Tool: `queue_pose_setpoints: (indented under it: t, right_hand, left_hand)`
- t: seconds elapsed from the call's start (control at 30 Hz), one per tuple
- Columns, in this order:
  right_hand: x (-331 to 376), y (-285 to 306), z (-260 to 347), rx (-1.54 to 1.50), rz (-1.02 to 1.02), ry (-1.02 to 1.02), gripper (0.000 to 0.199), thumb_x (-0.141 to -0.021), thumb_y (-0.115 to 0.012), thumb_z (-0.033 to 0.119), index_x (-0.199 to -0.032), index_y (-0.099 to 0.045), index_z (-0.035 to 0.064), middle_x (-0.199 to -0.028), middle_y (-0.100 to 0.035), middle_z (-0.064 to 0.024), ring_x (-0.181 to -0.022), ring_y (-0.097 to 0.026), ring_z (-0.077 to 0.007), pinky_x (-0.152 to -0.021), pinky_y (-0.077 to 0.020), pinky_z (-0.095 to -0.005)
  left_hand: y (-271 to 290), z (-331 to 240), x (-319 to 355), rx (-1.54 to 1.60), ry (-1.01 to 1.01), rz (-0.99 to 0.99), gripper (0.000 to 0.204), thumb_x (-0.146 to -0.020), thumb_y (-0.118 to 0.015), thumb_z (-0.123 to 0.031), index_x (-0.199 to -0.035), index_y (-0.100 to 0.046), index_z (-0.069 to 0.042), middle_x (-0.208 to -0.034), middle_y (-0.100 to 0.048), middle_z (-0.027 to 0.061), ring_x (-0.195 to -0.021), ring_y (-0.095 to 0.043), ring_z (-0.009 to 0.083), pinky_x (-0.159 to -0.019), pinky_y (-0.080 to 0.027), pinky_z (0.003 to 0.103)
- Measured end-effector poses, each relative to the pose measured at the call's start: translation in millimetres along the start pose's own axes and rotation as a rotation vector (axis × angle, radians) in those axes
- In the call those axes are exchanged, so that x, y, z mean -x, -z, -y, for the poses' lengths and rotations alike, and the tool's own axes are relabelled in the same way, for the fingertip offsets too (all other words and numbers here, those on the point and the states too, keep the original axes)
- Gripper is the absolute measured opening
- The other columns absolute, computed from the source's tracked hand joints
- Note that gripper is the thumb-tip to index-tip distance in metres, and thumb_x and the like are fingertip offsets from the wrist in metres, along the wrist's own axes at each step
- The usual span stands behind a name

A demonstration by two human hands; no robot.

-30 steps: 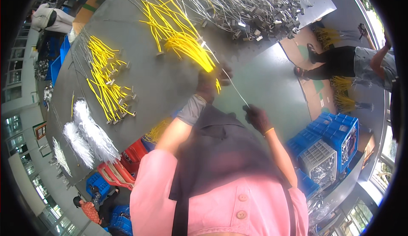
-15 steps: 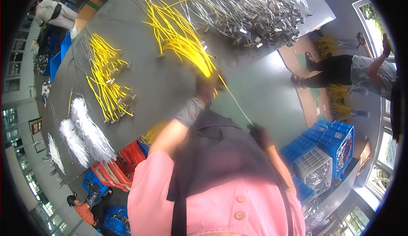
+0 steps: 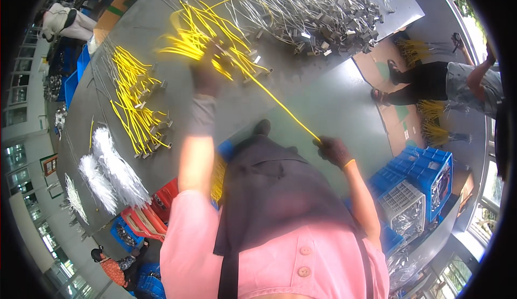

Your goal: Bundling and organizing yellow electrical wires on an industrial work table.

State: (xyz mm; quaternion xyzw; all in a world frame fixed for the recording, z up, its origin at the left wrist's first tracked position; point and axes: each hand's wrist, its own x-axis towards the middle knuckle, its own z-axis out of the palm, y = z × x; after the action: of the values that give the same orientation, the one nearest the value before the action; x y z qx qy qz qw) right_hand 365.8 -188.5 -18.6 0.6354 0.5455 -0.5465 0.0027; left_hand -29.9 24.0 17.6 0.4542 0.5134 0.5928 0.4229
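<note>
- Gripping the lower end of a yellow strand (image 3: 274, 98), the right hand (image 3: 335, 152) is closed in a dark glove, its fingertips bunched together.
- The left hand (image 3: 209, 70), also dark-gloved and blurred, appears closed around a yellow bunch (image 3: 180, 47); individual fingers cannot be made out.
- Position: the strand spans the gap between the two hands, slanting from upper left to lower right above the worktop (image 3: 242, 108).
- Handling (judged): a single strand should be light and flexible, straight under tension and limp when slack; its smooth-looking surface may slide through a loose glove.
- Hold (judged): a pinch close to the end suits one strand, whereas the bunch calls for a whole-hand wrap around its middle, lest loose pieces fan out. Crushing seems a lesser risk than kinking or tangling.
- Appearance: the strand is bright yellow, slender and nearly straight; the bunch has the same colour, its ends splaying leftward from the glove.
- Surroundings: more yellow strands (image 3: 207, 16) lie just beyond the left hand; a separate yellow group (image 3: 129, 91) lies to the left, near white bundles (image 3: 116, 161). Grey wires with small blocky connectors (image 3: 344, 27) are heaped on the far side.
</note>
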Motion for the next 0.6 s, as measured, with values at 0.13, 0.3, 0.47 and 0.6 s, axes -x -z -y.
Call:
queue_pose_setpoints:
  t: [0.13, 0.3, 0.47, 0.6]
  right_hand:
    - [9.5, 0.1, 10.9, -0.127, 0.026, -0.042, 0.029, -0.096, -0.063, 0.015, -0.123, -0.069, 0.0070, -0.081, -0.070, -0.0093, -0.069, -0.064, -0.0139, -0.068, -0.0540, -0.0332]
    - [-24.0, 5.0, 68.0, -0.218, -0.164, 0.312, 0.018, -0.100, -0.061, 0.017, -0.108, -0.071, 0.0042, -0.081, -0.070, -0.0051, -0.073, -0.058, -0.0118, -0.072, -0.0497, -0.0308]
    - [-13.8, -6.8, -14.5, -0.026, -0.281, 0.097, 0.017, -0.099, -0.063, 0.015, -0.107, -0.073, 0.0046, -0.084, -0.071, -0.0116, -0.078, -0.066, -0.0169, -0.076, -0.0524, -0.0336]
    - [10.2, -35.9, -87.0, -0.167, -0.321, 0.048, 0.019, -0.099, -0.064, 0.009, -0.113, -0.073, 0.0017, -0.089, -0.075, -0.0107, -0.083, -0.070, -0.0182, -0.080, -0.0545, -0.0323]
  left_hand:
    - [1.3, -24.4, -31.3, 0.442, 0.361, -0.106, 0.030, -0.097, -0.069, -0.019, -0.119, -0.067, 0.001, -0.078, -0.055, 0.0019, -0.060, -0.046, 0.0092, -0.053, -0.037, 0.025]
    - [-58.5, 20.2, 0.2, 0.154, 0.310, 0.050, 0.016, -0.098, -0.065, -0.013, -0.108, -0.067, -0.001, -0.075, -0.054, -0.0008, -0.052, -0.044, 0.0064, -0.046, -0.035, 0.024]
    - [-4.8, 33.4, -67.2, 0.205, 0.378, -0.100, 0.034, -0.099, -0.058, -0.008, -0.131, -0.062, 0.004, -0.077, -0.052, -0.0028, -0.058, -0.050, 0.0055, -0.046, -0.038, 0.019]
    - [47.7, -14.4, -153.6, 0.356, 0.345, -0.270, 0.044, -0.099, -0.055, -0.004, -0.142, -0.052, 0.005, -0.084, -0.050, -0.0007, -0.062, -0.046, 0.0057, -0.049, -0.035, 0.017]
